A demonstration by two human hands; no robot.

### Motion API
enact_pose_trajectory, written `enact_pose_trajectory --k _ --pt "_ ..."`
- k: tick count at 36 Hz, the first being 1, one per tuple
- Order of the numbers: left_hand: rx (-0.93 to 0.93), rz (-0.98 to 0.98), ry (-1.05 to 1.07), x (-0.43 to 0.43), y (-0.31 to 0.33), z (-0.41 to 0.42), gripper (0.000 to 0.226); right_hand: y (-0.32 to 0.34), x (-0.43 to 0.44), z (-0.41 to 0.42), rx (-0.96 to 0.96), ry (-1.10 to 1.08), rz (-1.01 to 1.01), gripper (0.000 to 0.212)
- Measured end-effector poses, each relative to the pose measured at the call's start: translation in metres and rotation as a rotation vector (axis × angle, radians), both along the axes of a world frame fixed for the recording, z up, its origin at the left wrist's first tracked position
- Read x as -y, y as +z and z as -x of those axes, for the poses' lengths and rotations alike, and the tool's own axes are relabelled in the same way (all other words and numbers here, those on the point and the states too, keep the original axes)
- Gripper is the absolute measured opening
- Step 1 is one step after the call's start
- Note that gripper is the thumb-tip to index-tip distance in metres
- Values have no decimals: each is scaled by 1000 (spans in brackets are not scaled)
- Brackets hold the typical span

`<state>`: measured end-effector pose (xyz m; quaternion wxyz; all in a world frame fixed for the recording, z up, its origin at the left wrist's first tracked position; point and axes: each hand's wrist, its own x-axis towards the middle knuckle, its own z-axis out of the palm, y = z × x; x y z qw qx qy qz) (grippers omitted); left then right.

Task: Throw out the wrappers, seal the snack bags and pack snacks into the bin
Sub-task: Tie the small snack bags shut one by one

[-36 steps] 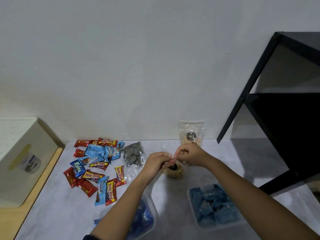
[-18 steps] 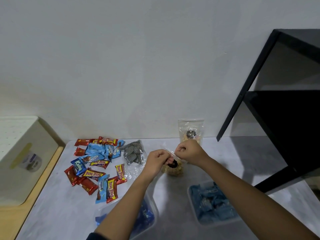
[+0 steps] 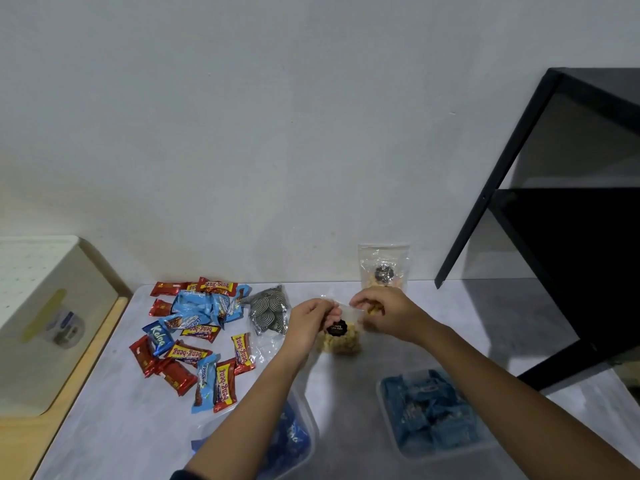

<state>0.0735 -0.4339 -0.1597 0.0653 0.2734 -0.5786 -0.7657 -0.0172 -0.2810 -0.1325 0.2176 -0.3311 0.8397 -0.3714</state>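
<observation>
My left hand (image 3: 309,321) and right hand (image 3: 385,311) pinch the top of the small clear plastic snack bag (image 3: 341,341), fingers (image 3: 328,307) curled — pressed unevenly, its seal may gap.

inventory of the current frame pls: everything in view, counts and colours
held snack bag: 1, clear, yellowish snacks, black round label; table centre
second snack bag: 1, clear, black label; upright against the wall
spiral-pattern bag: 1, black and white; left of the held snack bag
wrapped bars: pile, count unclear, red and blue; table left
right bin: 1, clear, blue packets inside; near edge
left bin: 1, clear, blue packets; under the left forearm
white box: 1; far left
shelf frame: 1, black; right
table: 1, pale grey
left hand, right hand: both pinch the held snack bag's top
</observation>
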Motion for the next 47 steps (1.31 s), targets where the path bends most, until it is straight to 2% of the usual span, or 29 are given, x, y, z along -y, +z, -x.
enact_pose_trajectory --k 3,6,9,11,13,15,18,21,28,32,38,42,47 --pt "-40 96 41 -2 -2 0 3 -2 4 4 -71 -86 79 26" --pt "-57 341 106 -1 -14 -3 34 -7 12 7 -100 -133 124 24" --pt "-61 535 76 7 -30 -8 69 -15 22 10 -150 -168 161 23" --pt "-67 560 32 14 -37 -8 85 -19 28 12 -193 -195 194 22" --pt "-91 506 2 18 -41 -4 101 -22 34 14 -245 -205 232 21" --pt "-106 501 9 23 -47 3 108 -25 40 18 -304 -202 271 21" --pt "-119 604 6 33 -52 15 102 -27 48 25 -329 -241 310 20" --pt "-114 676 -7 39 -50 27 85 -27 57 36 -374 -321 340 17" --pt "-139 834 26 53 -56 51 69 -28 71 58 -445 -407 373 8" --pt "-170 947 7 57 -64 57 78 -35 75 65 -442 -466 393 6" --pt "-178 979 -26 64 -71 62 72 -37 85 64 -475 -495 379 8" --pt "-169 957 -79 72 -66 61 66 -27 85 60 -433 -497 397 17" --pt "-71 982 -161 80 -50 29 54 -23 76 40 -464 -491 366 24"
